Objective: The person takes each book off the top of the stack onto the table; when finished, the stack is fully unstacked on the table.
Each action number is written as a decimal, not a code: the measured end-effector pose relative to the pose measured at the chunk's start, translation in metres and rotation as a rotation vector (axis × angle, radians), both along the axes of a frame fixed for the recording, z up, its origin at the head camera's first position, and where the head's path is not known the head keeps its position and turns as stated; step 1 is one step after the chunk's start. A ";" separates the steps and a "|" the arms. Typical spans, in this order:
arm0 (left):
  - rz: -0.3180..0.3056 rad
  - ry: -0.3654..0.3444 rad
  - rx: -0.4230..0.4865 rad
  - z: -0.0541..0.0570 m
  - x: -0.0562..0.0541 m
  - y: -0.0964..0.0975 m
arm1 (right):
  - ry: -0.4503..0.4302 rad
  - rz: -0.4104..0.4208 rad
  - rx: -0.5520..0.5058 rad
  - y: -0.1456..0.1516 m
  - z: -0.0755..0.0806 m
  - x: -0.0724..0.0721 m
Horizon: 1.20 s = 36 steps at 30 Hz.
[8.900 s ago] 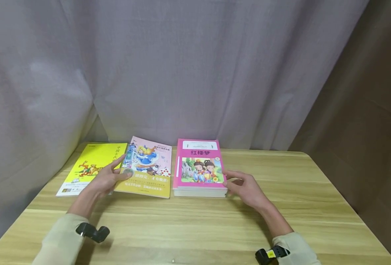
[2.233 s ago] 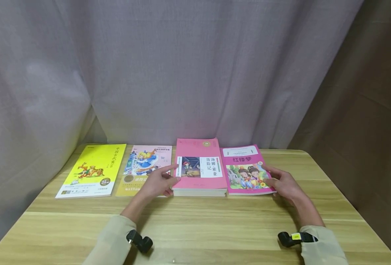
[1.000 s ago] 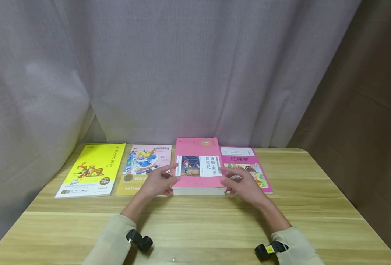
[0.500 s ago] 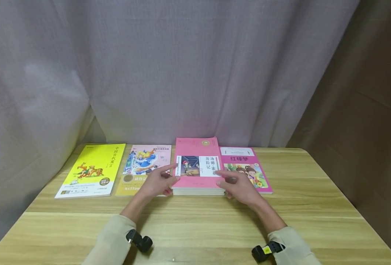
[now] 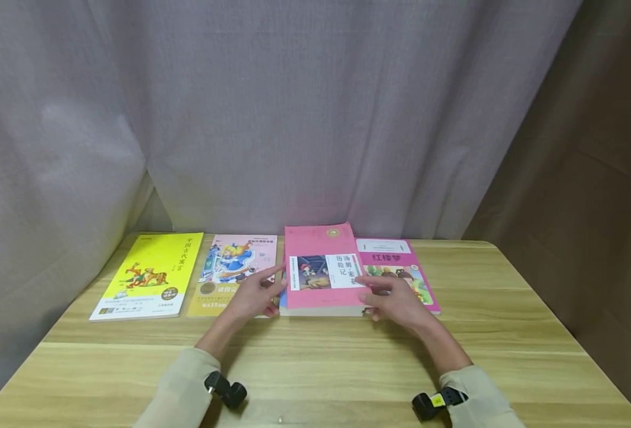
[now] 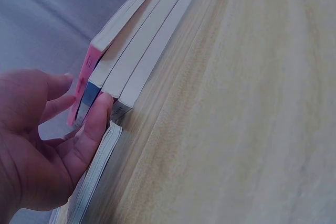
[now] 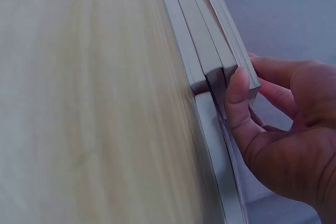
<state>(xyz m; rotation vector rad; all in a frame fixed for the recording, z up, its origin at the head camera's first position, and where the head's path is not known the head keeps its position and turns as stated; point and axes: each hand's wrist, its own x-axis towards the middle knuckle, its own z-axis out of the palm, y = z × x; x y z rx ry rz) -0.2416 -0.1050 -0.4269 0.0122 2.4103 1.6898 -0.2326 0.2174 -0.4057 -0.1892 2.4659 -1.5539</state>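
A pink book with a white title panel lies on top of a stack of books at the table's middle. It sits slightly skewed, shifted right, and a strip of blue cover shows under its left edge. In both wrist views a narrow gap separates it from the books below. My right hand pinches its right edge near the front corner. My left hand touches the left side of the stack; its fingertips lie against the lower books in the left wrist view.
Left of the stack lie a yellow book and an Alice-picture book, partly behind my left hand. A magenta book lies at the right, partly covered by my right hand. A grey curtain hangs behind the wooden table.
My right hand let go of the magenta book at the right and came back to the stack. The pink top book has just turned, lifted slightly and shifted right. My left hand stays.
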 end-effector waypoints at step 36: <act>-0.031 0.030 -0.035 0.000 0.002 0.000 | -0.023 -0.029 -0.073 0.026 0.006 -0.003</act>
